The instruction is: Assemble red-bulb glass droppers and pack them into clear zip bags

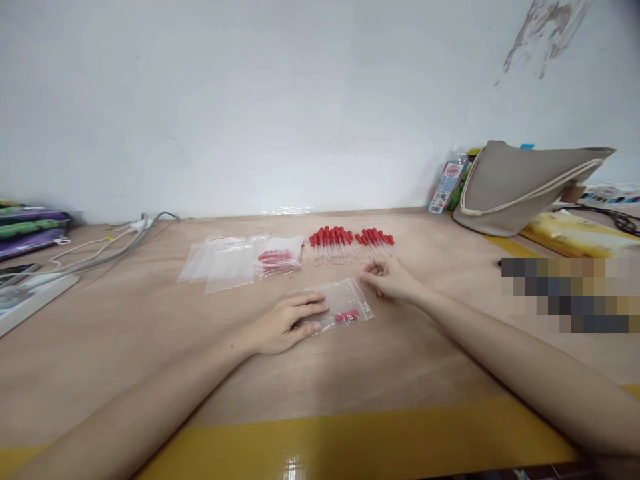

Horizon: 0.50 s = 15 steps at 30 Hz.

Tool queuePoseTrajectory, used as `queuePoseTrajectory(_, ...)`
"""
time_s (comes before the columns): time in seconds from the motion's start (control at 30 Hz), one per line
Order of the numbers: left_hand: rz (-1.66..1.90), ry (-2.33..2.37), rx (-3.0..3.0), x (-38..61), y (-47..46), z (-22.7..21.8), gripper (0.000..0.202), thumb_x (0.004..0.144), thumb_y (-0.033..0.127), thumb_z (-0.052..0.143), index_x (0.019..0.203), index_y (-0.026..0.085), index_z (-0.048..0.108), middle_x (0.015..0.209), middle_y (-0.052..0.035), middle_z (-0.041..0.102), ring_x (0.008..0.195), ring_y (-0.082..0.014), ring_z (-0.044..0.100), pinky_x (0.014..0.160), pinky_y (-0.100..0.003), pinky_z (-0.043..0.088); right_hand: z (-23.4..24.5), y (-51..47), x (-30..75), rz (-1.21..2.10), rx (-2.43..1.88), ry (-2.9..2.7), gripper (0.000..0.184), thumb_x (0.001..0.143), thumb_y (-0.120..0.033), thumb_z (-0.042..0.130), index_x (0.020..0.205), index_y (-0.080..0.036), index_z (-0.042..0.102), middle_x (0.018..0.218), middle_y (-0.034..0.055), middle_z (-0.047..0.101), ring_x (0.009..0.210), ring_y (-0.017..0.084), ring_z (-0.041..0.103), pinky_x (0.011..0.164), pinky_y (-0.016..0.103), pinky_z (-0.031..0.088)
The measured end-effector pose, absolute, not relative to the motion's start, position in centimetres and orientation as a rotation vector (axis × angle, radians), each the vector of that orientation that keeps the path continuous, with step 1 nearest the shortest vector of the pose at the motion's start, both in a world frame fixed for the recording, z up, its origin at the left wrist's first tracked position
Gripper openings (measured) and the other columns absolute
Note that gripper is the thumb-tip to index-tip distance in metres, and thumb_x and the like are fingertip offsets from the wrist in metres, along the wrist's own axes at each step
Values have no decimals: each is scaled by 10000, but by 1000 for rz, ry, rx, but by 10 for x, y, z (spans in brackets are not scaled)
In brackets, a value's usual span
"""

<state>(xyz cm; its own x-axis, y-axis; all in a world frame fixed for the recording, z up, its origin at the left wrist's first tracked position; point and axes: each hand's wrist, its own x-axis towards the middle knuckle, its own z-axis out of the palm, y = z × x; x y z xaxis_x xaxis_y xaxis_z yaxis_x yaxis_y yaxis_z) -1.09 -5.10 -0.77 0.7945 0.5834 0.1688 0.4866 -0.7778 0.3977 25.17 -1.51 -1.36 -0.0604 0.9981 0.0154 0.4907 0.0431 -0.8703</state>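
A clear plastic zip bag (333,298) lies flat on the table in front of me. Inside it, near its right end, are red-bulbed droppers (347,316). My left hand (290,321) rests palm down across the bag's left part, fingers stretched out. By the bag's upper right edge is my right hand (385,277), its fingers curled together; whatever may be between them is hidden. Just beyond my hands, several droppers with red bulbs and clear tubes lie in a larger group (331,241) and a smaller group (375,240).
Left of the droppers lie a filled bag (277,259) with red bulbs and several flat clear bags (230,265). Cables (115,248) and a white tray (40,293) are at far left. A bottle (447,183), a grey bag (515,187) and a yellow pack (575,235) stand right.
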Motion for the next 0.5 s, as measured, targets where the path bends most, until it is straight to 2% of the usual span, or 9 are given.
queuePoseTrajectory(0.1, 411, 829, 2642, -10, -51, -8, 373, 883, 354, 396, 1240, 264, 457, 1335, -39, 406, 1236, -204, 350, 1022, -403, 296, -12, 19, 245, 343, -1520, -1791, 50, 677, -207, 558, 670, -158, 560, 663, 19, 609, 605, 119, 556, 583, 230, 429)
queuePoseTrajectory(0.2, 404, 829, 2652, -10, -52, -9, 378, 876, 354, 412, 1237, 255, 463, 1328, -45, 414, 1229, -206, 360, 1024, -396, 295, -11, 50, 231, 66, -1562, -1837, 130, 704, -230, 527, 772, -143, 596, 802, 64, 629, 783, 173, 569, 729, 278, 428)
queuePoseTrajectory(0.33, 416, 830, 2651, -11, -53, -10, 383, 871, 352, 424, 1239, 253, 462, 1327, -45, 416, 1225, -203, 366, 1028, -381, 295, -13, 77, 212, -13, -1732, -1808, 297, 739, -280, 490, 972, -118, 574, 991, 137, 595, 912, 231, 549, 771, 316, 418)
queuePoseTrajectory(0.4, 422, 822, 2658, -11, -53, -10, 384, 872, 350, 422, 1243, 254, 457, 1328, -47, 414, 1223, -207, 368, 1022, -390, 303, -14, 83, 208, 14, -1799, -1802, 280, 742, -248, 468, 955, -109, 584, 966, 150, 604, 891, 242, 560, 752, 319, 422)
queuePoseTrajectory(0.5, 415, 814, 2672, -11, -53, -10, 387, 874, 346, 419, 1249, 254, 448, 1330, -48, 411, 1224, -211, 364, 1018, -406, 305, -14, 86, 210, 57, -1825, -1828, 214, 720, -207, 471, 832, -99, 618, 840, 153, 631, 806, 249, 583, 701, 314, 428)
